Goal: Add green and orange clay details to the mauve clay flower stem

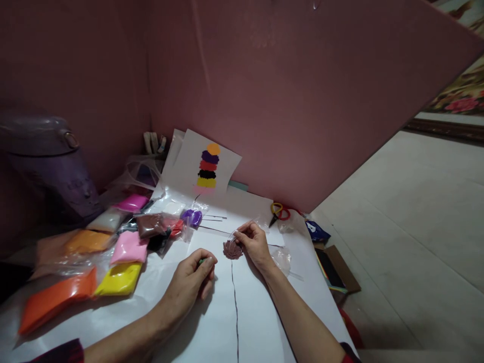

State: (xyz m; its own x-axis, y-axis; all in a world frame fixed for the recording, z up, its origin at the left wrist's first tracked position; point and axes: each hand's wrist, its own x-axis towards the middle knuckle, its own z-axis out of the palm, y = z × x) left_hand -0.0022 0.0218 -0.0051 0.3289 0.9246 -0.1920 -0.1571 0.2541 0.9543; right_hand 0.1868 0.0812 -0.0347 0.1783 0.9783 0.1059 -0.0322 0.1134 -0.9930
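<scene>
A rough brown clay disc lies on the white paper, at the top end of a thin dark line. Against the disc's upper right edge, my right hand is closed in a pinch on a thin pale tool, whose kind is too small to make out. To the left of the disc, apart from it, my left hand is curled above the paper. A bit of something small and green shows between its thumb and fingers; the rest is hidden.
Several bags of coloured clay, including a yellow bag and an orange bag, cover the left side. A card with stacked clay patches leans on the wall. Scissors lie at the back right; a purple bottle stands left.
</scene>
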